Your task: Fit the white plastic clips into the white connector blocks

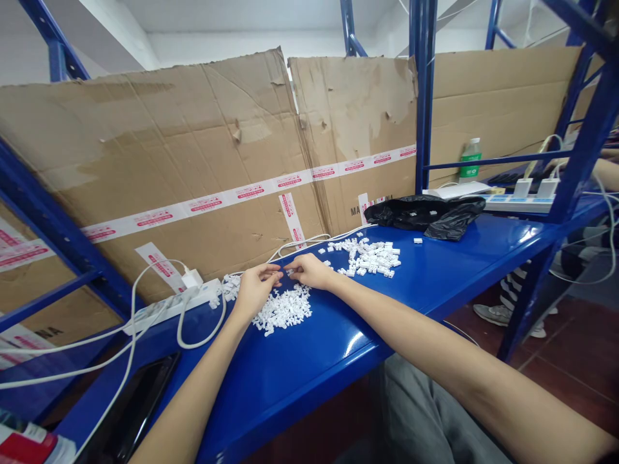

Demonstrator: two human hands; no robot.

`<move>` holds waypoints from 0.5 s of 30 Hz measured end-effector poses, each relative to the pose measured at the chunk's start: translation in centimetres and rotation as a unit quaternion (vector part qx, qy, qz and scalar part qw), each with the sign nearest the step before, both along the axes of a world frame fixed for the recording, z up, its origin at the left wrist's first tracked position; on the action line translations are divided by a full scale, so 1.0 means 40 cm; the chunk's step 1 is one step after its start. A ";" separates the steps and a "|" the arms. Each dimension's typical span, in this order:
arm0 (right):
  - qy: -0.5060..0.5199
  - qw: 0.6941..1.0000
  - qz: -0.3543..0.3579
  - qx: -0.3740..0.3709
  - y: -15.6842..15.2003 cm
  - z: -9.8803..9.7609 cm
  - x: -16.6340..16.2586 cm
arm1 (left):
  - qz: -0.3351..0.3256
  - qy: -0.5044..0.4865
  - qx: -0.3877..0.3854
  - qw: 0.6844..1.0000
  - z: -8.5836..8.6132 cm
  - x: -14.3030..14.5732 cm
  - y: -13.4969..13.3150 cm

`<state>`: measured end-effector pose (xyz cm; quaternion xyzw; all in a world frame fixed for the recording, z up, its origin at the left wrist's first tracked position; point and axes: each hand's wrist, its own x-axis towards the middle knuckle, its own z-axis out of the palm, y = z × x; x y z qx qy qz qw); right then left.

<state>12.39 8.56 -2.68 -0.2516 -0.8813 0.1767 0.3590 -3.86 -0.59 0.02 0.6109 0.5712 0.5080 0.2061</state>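
Over the blue table (pixel 290 399), the right hand (pixel 305 270) pinches a small white plastic piece (pixel 290 272) between thumb and fingertips. The left hand (pixel 260 283) is just to its left, fingers curled together; whether they grip anything I cannot tell. Loose small white parts (pixel 285 312) lie heaped just nearer than the hands, with more to the left beside the power strip (pixel 176 303). Larger white blocks (pixel 374 258) lie farther right, near the black plastic bag (pixel 430 216). Handling seems midway: one piece is in hand, plenty remain loose, and whether the blocks are finished is unclear.
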 end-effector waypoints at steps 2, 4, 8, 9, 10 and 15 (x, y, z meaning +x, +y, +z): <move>0.001 1.000 -0.001 0.001 0.000 -0.001 0.000 | -0.012 -0.016 -0.007 1.000 -0.002 0.001 -0.001; 0.003 1.000 0.001 0.004 -0.002 0.000 0.002 | -0.016 0.006 -0.009 1.000 -0.002 0.004 -0.005; 0.005 1.000 0.010 0.008 -0.009 0.003 0.005 | -0.001 0.067 0.003 0.998 0.002 0.009 -0.012; 0.005 1.000 0.011 0.008 -0.010 0.004 0.005 | 0.004 0.071 0.008 0.997 0.003 0.009 -0.011; 0.006 1.000 0.011 0.007 -0.011 0.004 0.005 | 0.007 0.068 0.014 0.998 0.004 0.008 -0.010; 0.011 1.000 0.011 0.003 -0.010 0.005 0.002 | -0.014 0.001 0.008 1.000 0.005 0.007 0.000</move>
